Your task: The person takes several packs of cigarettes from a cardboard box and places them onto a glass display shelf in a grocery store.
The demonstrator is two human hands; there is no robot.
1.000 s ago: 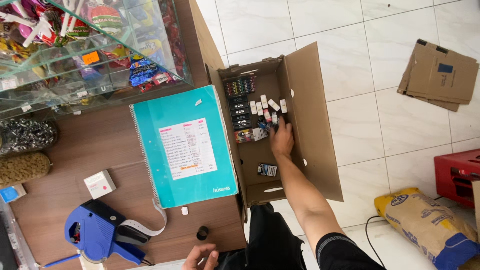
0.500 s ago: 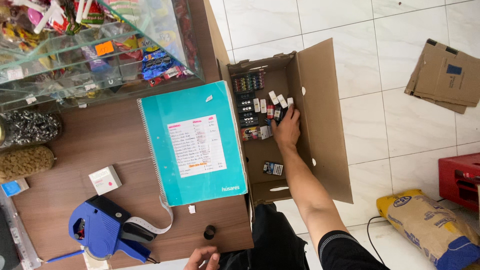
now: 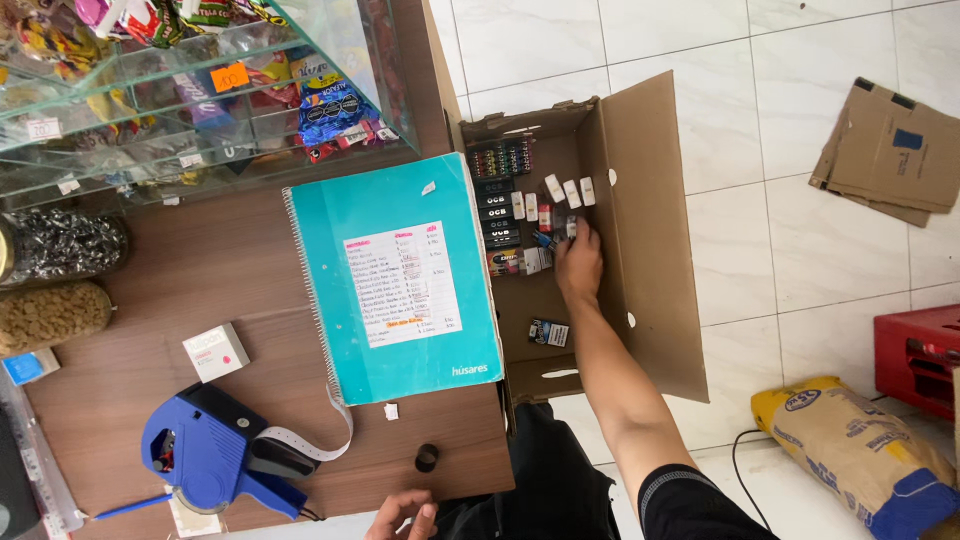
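Head view: right hand (image 3: 578, 262) unmoved in cardboard box (image 3: 650, 230) — fingers curled among small packs (image 3: 520, 205), grip unclear.

Small black and white packs (image 3: 520, 215) in open cardboard box (image 3: 650, 230); white label (image 3: 402, 285) on teal notebook (image 3: 395, 270).

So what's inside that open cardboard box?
The box holds rows of small packets at its far end and one lone packet nearer. The right hand covers a few.
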